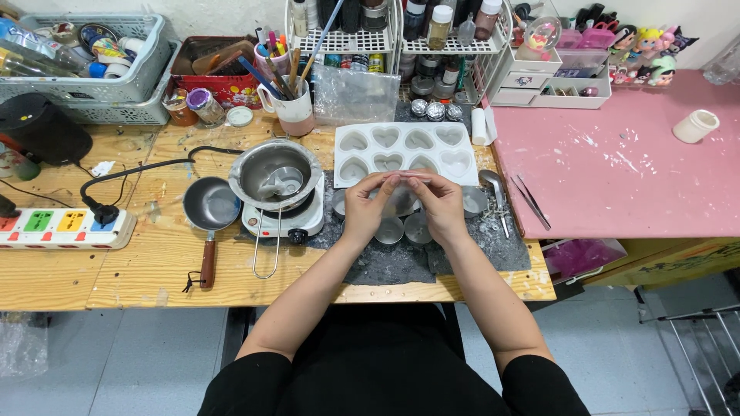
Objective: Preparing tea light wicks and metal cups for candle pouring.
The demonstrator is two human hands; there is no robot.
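My left hand (370,202) and my right hand (439,202) meet over a dark mat (401,262), fingertips pinched together on a small round metal cup (401,199) held between them. Two more small metal cups (389,229) rest on the mat just below the hands, and another (474,200) lies to the right. A white heart-shaped mould tray (405,150) lies just beyond my fingers.
A steel pot sits on a small white hotplate (281,216) left of my hands, with a small pan (210,206) and a power strip (62,229) further left. Tweezers (532,202) lie on the pink table (624,169). Racks, baskets and a mug of brushes (293,108) line the back.
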